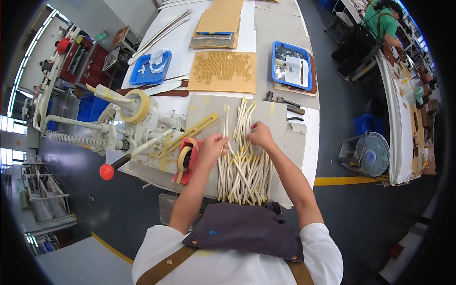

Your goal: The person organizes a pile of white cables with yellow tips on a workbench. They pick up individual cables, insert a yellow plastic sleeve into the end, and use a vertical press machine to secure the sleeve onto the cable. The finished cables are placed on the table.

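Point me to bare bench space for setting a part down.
Bare: grey cardboard between the right hand and the black-handled tool; grey sheet beyond the right blue tray.
Crowded: below the hands, yellow-tipped white rods; left of the left hand, red tape dispenser and white lever machine.

Bright, even indoor light; heavy fisheye bend, black vignette.
Strip lights [20, 76] glare along left rim; panes [18, 128] below blown near-white. Table [312, 142] well lit, shadows faint and soft. Middle reasonably sharp; outer edges curved, softer, fine detail lost.
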Available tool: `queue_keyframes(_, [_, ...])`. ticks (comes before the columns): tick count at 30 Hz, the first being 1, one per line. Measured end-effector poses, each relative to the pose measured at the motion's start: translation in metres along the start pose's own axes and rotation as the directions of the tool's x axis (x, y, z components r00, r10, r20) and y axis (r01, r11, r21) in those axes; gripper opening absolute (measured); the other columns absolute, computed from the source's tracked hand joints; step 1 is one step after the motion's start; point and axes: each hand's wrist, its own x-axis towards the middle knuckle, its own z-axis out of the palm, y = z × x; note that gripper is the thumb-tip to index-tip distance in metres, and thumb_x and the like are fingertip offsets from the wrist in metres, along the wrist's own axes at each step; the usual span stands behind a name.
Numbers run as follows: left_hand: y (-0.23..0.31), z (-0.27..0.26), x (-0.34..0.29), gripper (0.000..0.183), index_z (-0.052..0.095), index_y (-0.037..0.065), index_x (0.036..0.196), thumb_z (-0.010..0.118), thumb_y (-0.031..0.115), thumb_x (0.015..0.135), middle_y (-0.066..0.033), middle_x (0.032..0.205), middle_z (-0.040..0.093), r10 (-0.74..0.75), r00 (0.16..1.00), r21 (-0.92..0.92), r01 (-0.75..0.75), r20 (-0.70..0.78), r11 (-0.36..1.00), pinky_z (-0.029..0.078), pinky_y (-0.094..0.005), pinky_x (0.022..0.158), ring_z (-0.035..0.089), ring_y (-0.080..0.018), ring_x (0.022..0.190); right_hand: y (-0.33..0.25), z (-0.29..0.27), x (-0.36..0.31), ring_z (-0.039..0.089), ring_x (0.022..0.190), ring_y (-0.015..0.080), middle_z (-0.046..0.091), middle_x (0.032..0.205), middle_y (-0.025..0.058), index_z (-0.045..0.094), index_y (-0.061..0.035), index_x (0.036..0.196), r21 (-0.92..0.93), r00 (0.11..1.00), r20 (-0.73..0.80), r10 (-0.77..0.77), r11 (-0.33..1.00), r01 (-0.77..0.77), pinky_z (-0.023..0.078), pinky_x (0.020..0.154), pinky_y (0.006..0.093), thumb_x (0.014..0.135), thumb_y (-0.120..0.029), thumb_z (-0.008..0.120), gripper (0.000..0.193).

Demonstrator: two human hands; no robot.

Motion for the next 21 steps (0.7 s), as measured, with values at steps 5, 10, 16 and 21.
queue_keyframes(5, [-0.02, -0.009, -0.075, 0.025, 0.062, -0.001, 0.108, 0.058, 0.022, 0.099, -0.0048, 0.078, 0.067, 0.028, 0.993, 0.103, -0.016, -0.115, 0.995, 0.052, -0.0295, 0.057, 0.061, -0.0114, 0.065, 0.006, 0.008, 0.014, 0.071, 0.087, 0.0371, 0.071, 0.096, 0.0231, 0.061, 0.0024, 0.111, 0.015, 0.997, -0.082, 0.017, 1.0, -0.015, 0.055, 0.08, 0.0416, 0.069, -0.022, 0.073, 0.05])
queue_keyframes(10, [-0.077, -0.001, -0.125, 0.024, 0.057, 0.003, 0.108, 0.049, 0.025, 0.103, -0.0151, 0.077, 0.067, 0.154, 0.982, 0.437, -0.09, -0.113, 0.895, 0.049, -0.0456, 0.068, 0.066, -0.0322, 0.07, 0.011, 0.013, 0.024, 0.069, 0.091, 0.0397, 0.071, 0.098, 0.0264, 0.065, 0.0046, 0.102, -0.039, 0.992, -0.124, 0.013, 0.999, -0.018, 0.054, 0.082, 0.0449, 0.071, -0.025, 0.07, 0.043])
queue_keyframes(16, [-0.11, 0.007, -0.155, 0.025, 0.064, 0.006, 0.104, 0.054, 0.03, 0.1, -0.0161, 0.088, 0.068, 0.308, 0.95, 0.738, -0.176, -0.045, 0.652, 0.05, -0.0467, 0.071, 0.065, -0.0403, 0.081, 0.002, 0.012, 0.028, 0.068, 0.09, 0.0443, 0.07, 0.092, 0.0286, 0.068, 0.0076, 0.09, -0.195, 0.981, -0.194, -0.021, 0.981, -0.018, 0.054, 0.083, 0.0478, 0.072, -0.024, 0.066, 0.036])
queue_keyframes(21, [-0.091, -0.001, -0.16, 0.033, 0.068, 0.009, 0.091, 0.059, 0.04, 0.098, -0.0127, 0.09, 0.066, 0.279, 0.96, 0.865, -0.162, 0.027, 0.474, 0.05, -0.0475, 0.072, 0.065, -0.0369, 0.083, 0.007, 0.009, 0.049, 0.07, 0.08, 0.0431, 0.07, 0.078, 0.0279, 0.069, 0.0077, 0.079, -0.182, 0.923, -0.369, -0.111, 0.982, 0.045, 0.055, 0.077, 0.0461, 0.07, -0.026, 0.066, 0.035])
